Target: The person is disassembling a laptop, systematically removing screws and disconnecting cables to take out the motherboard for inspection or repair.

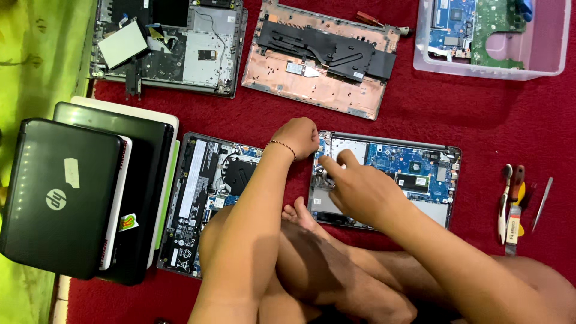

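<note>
The right hand (354,186) is seen pinching a small part, too small to identify, at the left end of the open laptop base (384,177) on the red carpet (480,120). The left hand (298,137) is closed in a fist at its corner. The exposed blue board is judged fragile; the rigid frame edges are better gripped.

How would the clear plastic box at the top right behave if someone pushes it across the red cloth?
The clear plastic box would probably slide stiffly as one piece, since its walls look rigid. It seems light for its size, holding only a few circuit boards. The boards lie loose inside, so they may shift, and the red cloth might drag at its base.
</note>
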